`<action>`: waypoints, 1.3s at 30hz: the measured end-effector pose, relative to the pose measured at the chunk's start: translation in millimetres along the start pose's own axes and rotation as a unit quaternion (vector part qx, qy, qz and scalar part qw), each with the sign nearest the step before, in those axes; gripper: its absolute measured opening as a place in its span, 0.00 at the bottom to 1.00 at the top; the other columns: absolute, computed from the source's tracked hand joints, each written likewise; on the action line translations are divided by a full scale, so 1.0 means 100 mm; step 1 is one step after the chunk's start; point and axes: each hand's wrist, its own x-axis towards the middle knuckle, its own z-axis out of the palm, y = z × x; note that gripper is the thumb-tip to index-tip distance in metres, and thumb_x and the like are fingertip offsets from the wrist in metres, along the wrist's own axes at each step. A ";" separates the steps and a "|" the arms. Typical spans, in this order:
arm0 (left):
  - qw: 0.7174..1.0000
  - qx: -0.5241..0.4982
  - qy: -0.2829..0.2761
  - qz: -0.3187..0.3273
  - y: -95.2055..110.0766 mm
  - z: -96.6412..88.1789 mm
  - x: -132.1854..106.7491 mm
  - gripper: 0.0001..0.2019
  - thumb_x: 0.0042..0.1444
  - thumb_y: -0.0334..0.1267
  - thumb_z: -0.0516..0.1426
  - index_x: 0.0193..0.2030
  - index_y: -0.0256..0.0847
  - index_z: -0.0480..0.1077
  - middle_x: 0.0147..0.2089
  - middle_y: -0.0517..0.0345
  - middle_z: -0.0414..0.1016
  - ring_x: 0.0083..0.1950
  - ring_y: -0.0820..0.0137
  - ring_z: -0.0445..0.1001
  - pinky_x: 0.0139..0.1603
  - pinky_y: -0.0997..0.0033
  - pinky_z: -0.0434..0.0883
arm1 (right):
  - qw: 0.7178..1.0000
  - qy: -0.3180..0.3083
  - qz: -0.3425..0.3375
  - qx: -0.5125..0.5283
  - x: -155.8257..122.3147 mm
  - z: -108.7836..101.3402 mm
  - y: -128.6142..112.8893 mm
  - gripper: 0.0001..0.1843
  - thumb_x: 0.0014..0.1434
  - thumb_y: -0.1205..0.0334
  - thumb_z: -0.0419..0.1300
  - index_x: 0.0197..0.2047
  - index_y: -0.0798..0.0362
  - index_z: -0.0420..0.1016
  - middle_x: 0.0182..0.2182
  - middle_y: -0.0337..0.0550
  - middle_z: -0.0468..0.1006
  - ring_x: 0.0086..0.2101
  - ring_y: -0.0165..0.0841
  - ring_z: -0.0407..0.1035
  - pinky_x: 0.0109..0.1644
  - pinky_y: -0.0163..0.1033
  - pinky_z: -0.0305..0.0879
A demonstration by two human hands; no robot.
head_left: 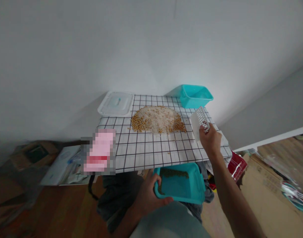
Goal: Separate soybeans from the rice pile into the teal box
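Note:
My left hand [151, 190] is closed on the left end of a teal plastic bin [199, 185], which is at my lap below the table edge. Small green beans [175, 173] lie along its far side and in its left corner. Over the table's right side, my right hand [211, 137] grips a white slotted plastic piece [196, 124] by its edge, tilted up; its full shape is unclear. Left of that hand, a pile of pale rice-like grains [157, 117] lies over yellow soybeans [139, 123], with browner beans [179, 125] at the right end.
A second teal bin [196, 101] stands at the table's back right corner. At the back left lies a clear plastic lid [116, 103]. A blurred-out pink object [100, 150] is at the front left. Cardboard [261, 183] and a red packet [237, 166] lie right of the table.

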 end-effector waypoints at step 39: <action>0.999 0.046 -0.014 -0.014 -0.01 0.00 0.05 0.29 0.43 0.59 0.69 0.37 0.44 0.61 0.42 0.57 0.61 0.43 0.63 0.64 0.38 0.68 0.63 | 0.989 -0.028 -0.082 0.118 -0.34 0.00 -0.33 0.14 0.68 0.59 0.53 0.48 0.54 0.78 0.30 0.44 0.82 0.30 0.34 0.75 0.33 0.35 0.57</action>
